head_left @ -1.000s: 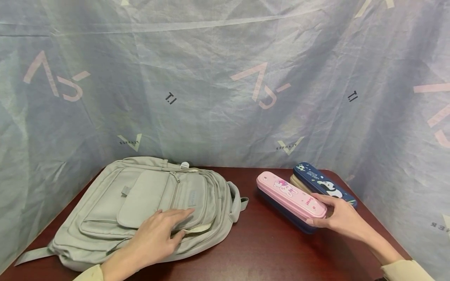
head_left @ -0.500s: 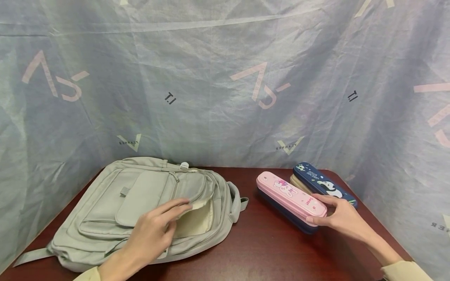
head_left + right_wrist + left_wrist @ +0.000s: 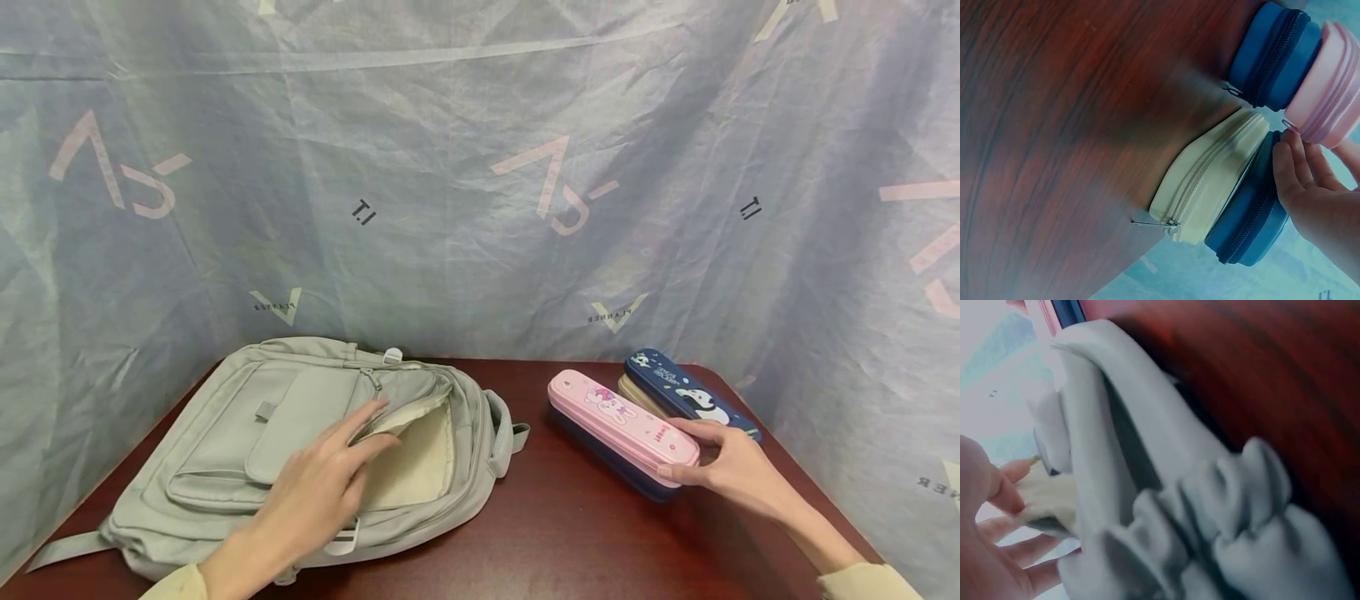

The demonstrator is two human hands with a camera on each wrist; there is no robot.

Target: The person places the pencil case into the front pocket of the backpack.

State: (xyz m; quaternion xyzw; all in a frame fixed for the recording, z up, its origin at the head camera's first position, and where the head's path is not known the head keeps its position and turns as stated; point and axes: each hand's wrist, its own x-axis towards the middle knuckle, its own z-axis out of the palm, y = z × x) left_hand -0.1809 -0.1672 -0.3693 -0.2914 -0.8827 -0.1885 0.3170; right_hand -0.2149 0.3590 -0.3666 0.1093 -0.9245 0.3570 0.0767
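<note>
A grey-green backpack (image 3: 285, 392) lies on the table at the left in the head view. My left hand (image 3: 311, 483) pinches the edge of its front pocket flap (image 3: 412, 408) and holds it up, baring the cream lining (image 3: 412, 467). At the right, my right hand (image 3: 738, 467) grips the near end of a pink pencil case (image 3: 622, 417) with a rabbit print. It rests on a dark blue pencil case (image 3: 600, 446). In the right wrist view, my fingers (image 3: 1297, 156) also lie beside another blue case (image 3: 1254, 215).
A blue panda-print pencil case (image 3: 693, 392) lies on a cream case (image 3: 633, 392) behind my right hand. Dark red tabletop (image 3: 525, 533) lies between the backpack and the cases. A grey printed cloth (image 3: 450, 183) hangs behind and at both sides.
My left hand has lifted the pocket flap and drawn it back leftward, so the pocket gapes and more cream lining shows. My right hand stays on the pink pencil case.
</note>
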